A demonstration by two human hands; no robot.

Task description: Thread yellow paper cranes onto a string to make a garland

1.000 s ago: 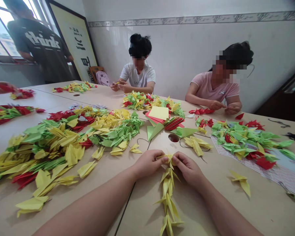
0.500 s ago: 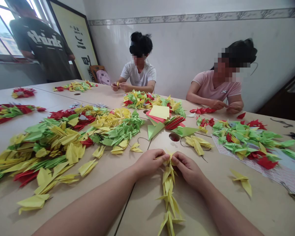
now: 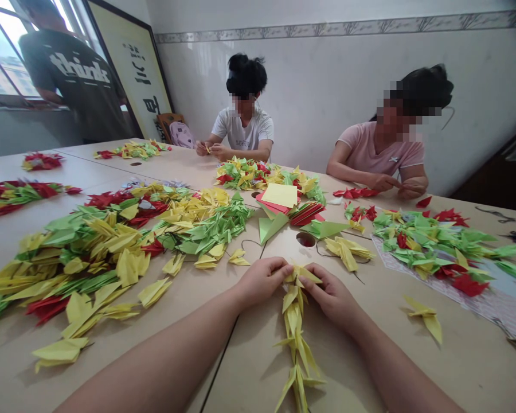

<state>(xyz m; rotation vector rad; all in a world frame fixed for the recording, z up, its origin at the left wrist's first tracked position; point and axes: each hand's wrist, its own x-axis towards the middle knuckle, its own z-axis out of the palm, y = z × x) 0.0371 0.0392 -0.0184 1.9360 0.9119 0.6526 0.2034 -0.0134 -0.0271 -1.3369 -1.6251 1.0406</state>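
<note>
A chain of folded yellow paper pieces (image 3: 296, 338) lies on the beige table (image 3: 413, 367), running from my hands toward me. My left hand (image 3: 262, 279) pinches the chain's far end from the left. From the right, my right hand (image 3: 332, 295) pinches the same end, where the top yellow piece (image 3: 303, 272) fans out between my fingertips. Both hands rest on the tabletop, fingers closed on the paper.
Heaps of green, yellow and red folded pieces (image 3: 112, 246) cover the table's left. Another heap (image 3: 430, 246) lies right, a loose yellow piece (image 3: 423, 318) nearer. Flat paper sheets (image 3: 284, 201) and a table hole (image 3: 305, 240) sit ahead. Two people fold paper opposite; a third stands by the window.
The top yellow piece has spread out wider between my fingertips, and my right hand has shifted slightly toward me. The chain has barely moved.
</note>
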